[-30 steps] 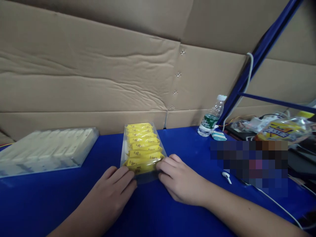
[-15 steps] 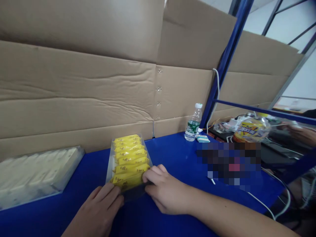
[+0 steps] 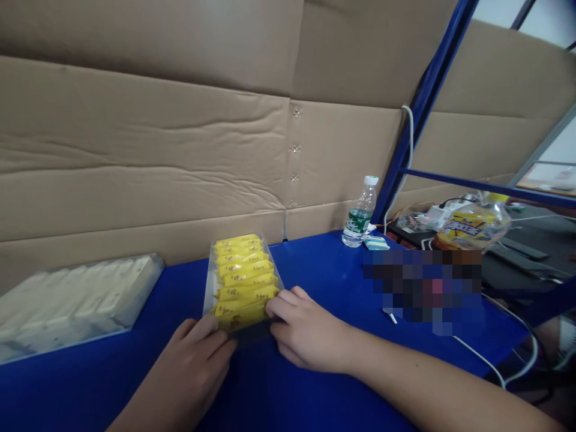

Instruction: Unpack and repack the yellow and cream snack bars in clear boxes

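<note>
A clear plastic tray [image 3: 279, 273] lies lengthwise on the blue tabletop, holding a row of several yellow wrapped packets [image 3: 246, 268] with dark print. My left hand [image 3: 198, 357] is closed on the tray's near left corner, fingers curled beside the nearest packet. At the near right corner my right hand [image 3: 308, 330] pinches the tray's edge, its fingertips against the end of that packet. The fingertips are partly hidden, so whether they also press on the packet I cannot tell.
To the left stands a clear container [image 3: 153, 270] of several whitish packets. A water bottle [image 3: 359, 216] and a small blue-white packet [image 3: 376, 243] stand by the blue rack post [image 3: 416, 135]. Cardboard [image 3: 144, 138] walls the back. Right are a big yellow-labelled bottle [image 3: 472, 225] and cables.
The view has tilted down and turned slightly left, so things appear higher and further right. Both my hands keep their hold at the near end of the tray.
</note>
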Tool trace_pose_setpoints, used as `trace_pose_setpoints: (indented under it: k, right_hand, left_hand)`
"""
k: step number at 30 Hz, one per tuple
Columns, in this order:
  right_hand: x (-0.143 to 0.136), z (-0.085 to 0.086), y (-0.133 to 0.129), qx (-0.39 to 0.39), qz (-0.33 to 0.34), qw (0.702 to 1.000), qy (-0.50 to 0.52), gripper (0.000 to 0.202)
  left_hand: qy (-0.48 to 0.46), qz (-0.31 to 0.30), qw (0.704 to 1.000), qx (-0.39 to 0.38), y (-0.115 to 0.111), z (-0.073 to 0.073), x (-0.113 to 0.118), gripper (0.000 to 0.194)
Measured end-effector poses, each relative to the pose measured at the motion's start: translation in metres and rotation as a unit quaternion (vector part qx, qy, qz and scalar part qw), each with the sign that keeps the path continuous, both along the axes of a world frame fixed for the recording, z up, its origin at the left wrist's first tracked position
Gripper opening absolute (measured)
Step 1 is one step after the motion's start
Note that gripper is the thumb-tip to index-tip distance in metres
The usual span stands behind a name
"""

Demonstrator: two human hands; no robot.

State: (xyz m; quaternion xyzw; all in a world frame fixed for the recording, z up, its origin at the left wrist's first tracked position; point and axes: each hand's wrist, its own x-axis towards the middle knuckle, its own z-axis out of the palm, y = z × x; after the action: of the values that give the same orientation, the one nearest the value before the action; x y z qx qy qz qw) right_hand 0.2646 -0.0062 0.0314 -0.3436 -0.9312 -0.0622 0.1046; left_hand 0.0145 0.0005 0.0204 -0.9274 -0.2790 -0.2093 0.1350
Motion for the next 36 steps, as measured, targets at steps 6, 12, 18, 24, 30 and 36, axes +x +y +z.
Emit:
trace_pose_setpoints:
  k: [6,12,18,24,30,36]
  right_hand:
    - [-0.003,0.002,0.000,0.015,-0.012,1.000,-0.022,0.019]
    - [-0.007,0.000,0.001,0.049,-0.008,0.998,-0.046,0.026]
    - [-0.007,0.000,0.001,0.063,-0.007,0.997,-0.049,0.027]
    - [-0.006,-0.002,0.001,0.067,-0.013,0.997,-0.033,0.024]
    - [-0.007,-0.004,0.000,0.063,-0.013,0.998,-0.022,0.021]
    - [-0.006,-0.009,0.001,0.037,-0.017,0.999,0.016,0.019]
  left_hand:
    - [-0.006,-0.021,0.999,0.028,0.001,-0.001,-0.006,0.035]
    - [0.011,-0.039,0.994,0.105,0.011,-0.012,-0.016,0.029]
    - [0.028,-0.044,0.990,0.130,0.015,-0.018,-0.020,0.032]
    - [0.055,-0.045,0.988,0.137,0.014,-0.020,-0.023,0.035]
    - [0.039,-0.020,0.991,0.129,0.007,-0.010,-0.016,0.031]
    - [-0.011,0.008,0.996,0.091,0.001,-0.001,-0.011,0.015]
